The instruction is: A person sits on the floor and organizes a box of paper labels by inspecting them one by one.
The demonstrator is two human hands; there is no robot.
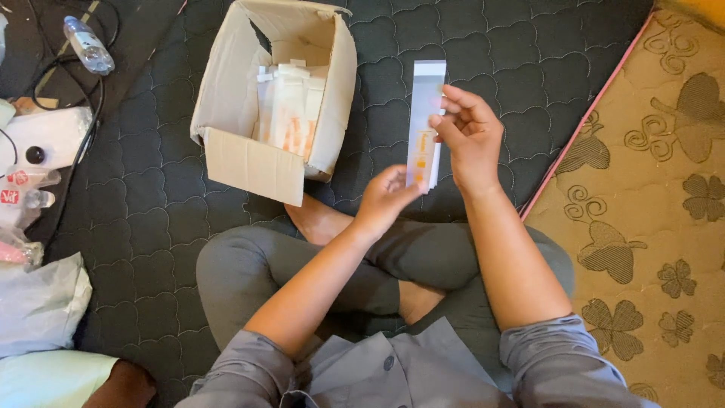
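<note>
I sit cross-legged on the dark quilted mattress (pixel 483 68) with a flat, unfolded white carton sleeve (pixel 425 125) held upright between both hands, just above my knees. My right hand (pixel 470 136) pinches its right edge about halfway up, thumb and fingertips closed lightly on the card, the other fingers curled loosely behind; my left hand (pixel 385 198) closes round the bottom end, where the orange print sits, so I cannot see exactly how much card it has. The grip is thin on both sides, and that is the weak point, I think: the sleeve is long and limp, its top half stands free above my fingers, and a careless squeeze could crease it or bend a flap the wrong way. If my left fingers slacken it would likely swing on the right pinch and drop onto my lap. The open cardboard box (pixel 276 94), tipped toward me and near my left hand, holds a stack of similar white sleeves (pixel 291 109); a wide elbow could nudge its loose front flap. The plastic bottle (pixel 87 45) and cables (pixel 72 87) lie well apart on my left.
</note>
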